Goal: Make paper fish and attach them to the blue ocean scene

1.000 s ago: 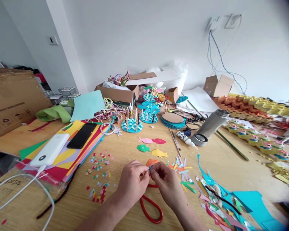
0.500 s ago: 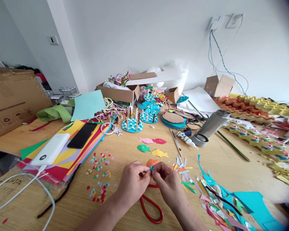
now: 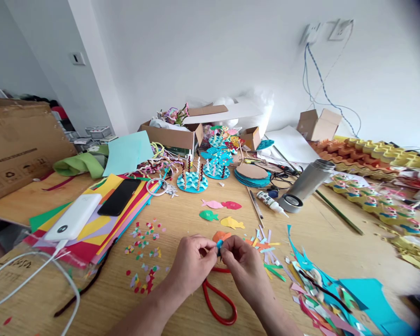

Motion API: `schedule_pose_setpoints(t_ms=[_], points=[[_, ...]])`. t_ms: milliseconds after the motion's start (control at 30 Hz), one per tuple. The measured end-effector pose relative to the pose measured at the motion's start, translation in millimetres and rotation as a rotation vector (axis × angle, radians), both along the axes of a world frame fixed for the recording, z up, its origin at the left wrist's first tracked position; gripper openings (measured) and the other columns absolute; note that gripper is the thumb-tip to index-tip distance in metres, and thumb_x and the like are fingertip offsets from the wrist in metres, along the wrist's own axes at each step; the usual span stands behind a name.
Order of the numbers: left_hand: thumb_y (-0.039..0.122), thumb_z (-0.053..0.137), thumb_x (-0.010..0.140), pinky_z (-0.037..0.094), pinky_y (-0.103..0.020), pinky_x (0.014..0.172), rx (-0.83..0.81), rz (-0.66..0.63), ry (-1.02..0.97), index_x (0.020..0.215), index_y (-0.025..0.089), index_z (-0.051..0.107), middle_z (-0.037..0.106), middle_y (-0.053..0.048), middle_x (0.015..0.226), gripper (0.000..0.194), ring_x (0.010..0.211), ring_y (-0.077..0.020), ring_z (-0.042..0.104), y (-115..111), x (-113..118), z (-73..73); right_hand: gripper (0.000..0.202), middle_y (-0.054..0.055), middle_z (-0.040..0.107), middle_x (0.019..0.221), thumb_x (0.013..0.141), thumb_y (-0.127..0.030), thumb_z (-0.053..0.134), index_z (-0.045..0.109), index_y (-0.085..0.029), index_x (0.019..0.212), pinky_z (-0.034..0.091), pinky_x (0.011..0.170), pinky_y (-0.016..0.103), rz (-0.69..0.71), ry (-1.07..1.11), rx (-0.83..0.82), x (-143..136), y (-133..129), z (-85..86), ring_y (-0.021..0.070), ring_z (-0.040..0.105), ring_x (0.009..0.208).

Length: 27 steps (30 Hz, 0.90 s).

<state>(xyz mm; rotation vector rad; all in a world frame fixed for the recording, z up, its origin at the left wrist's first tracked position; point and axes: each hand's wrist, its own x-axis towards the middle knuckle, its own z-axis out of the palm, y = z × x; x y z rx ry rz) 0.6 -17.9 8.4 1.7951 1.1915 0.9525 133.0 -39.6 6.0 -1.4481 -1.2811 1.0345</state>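
Slightly more of the blue paper piece shows between the fingertips than half a second ago, and the left hand's fingers have shifted a little; the fish on the table look unmoved.

Largest is the wooden table, which lies under everything named here. Left of the yellow fish, well apart, a stack of coloured paper carries a black phone and a white power bank. To the right of the yellow fish and farther off, a steel flask leans away to the right.

Both hands are nearer the person than the yellow fish. The left has thumb and forefinger pinched together on the blue piece; the right hand pinches it from the other side, its other fingers curled. A red loop lies below them, its long axis slanting toward the person and to the right, rounded end nearest.

Just beyond the yellow fish are a green fish, a pink fish and a red fish. Just on its near side is an orange piece, partly covered by the hands.

Smallest, the blue piece is on the yellow fish's near side; its visible patch runs roughly near to far, but fingers hide its ends, so I cannot tell which way it points.
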Motion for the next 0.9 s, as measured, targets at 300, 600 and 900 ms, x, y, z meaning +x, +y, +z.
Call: schedule_pose_setpoints(t_ms=[300,600,900], points=[[0.023,0.05,0.075,0.034,-0.021,0.051,-0.143,-0.025,-0.102,0.061,0.013,0.067,0.057,0.0,0.054,0.024,0.054,-0.0117,0.048,3,-2,-1.3,0.014,-0.003,0.044,0.054,0.065,-0.03,0.053,0.047,-0.019,0.059,0.03,0.049,0.023,0.011,0.026,-0.012,1,1,1.4,0.0107,0.037,0.053],[0.029,0.055,0.074,0.035,-0.02,0.047,-0.254,0.013,-0.215,0.06,0.013,0.067,0.055,0.001,0.05,0.025,0.05,-0.011,0.048,11,-8,-6.2,0.015,-0.004,0.043,0.053,0.066,-0.032,0.053,0.048,-0.018,0.06,0.029,0.049,0.023,0.023,0.054,-0.052,4,2,0.1,0.01,0.037,0.051],[0.032,0.066,0.065,0.048,-0.022,0.052,-0.349,0.211,-0.483,0.064,0.013,0.071,0.064,-0.002,0.058,0.02,0.055,-0.0129,0.057,20,-11,-6.8,0.015,-0.004,0.046,0.054,0.071,-0.031,0.053,0.05,-0.018,0.065,0.033,0.05,0.023,0.091,0.058,-0.053,19,3,9.1,0.0105,0.042,0.052]])
